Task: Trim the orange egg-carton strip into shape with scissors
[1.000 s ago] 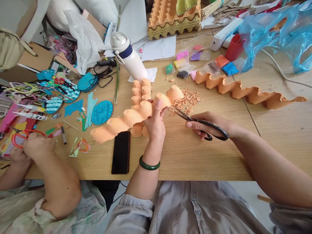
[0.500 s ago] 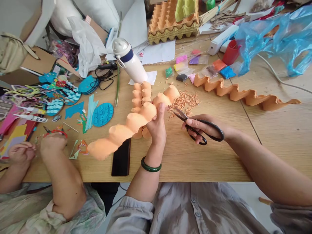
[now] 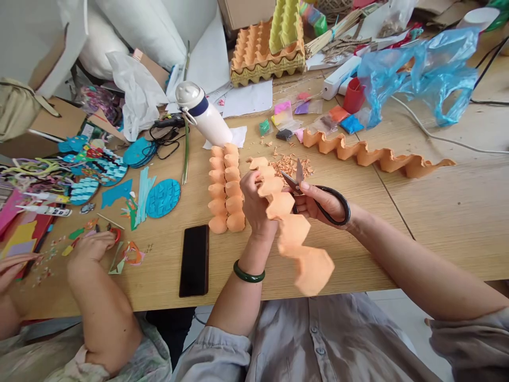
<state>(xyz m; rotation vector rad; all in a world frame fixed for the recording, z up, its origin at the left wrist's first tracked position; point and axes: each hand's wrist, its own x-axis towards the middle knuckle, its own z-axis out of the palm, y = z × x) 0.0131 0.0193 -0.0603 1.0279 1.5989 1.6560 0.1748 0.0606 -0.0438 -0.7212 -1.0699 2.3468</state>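
An orange egg-carton strip (image 3: 293,233) is gripped by my left hand (image 3: 257,204), its hollow cup side showing and its near end slanting down to the right. My right hand (image 3: 318,204) holds black-handled scissors (image 3: 333,204), whose parted blades point up and left beside the strip. Behind the blades lies a pile of orange trimmings (image 3: 306,168). Left of my left hand, two orange strips of egg cups (image 3: 226,185) lie side by side on the table. Another wavy orange strip (image 3: 374,154) rests beyond my right hand.
A black phone (image 3: 194,261) lies near the table's front edge. A white bottle (image 3: 207,119) stands behind the cup strips. At the left, a co-worker's hand (image 3: 91,246) holds red-handled scissors (image 3: 115,233). Stacked egg trays (image 3: 266,58) and a blue plastic bag (image 3: 417,74) are at the back.
My left hand has turned the strip over, so its near end swung from lower left to lower right. The scissors' blades have opened wider. The camera view has shifted a little.
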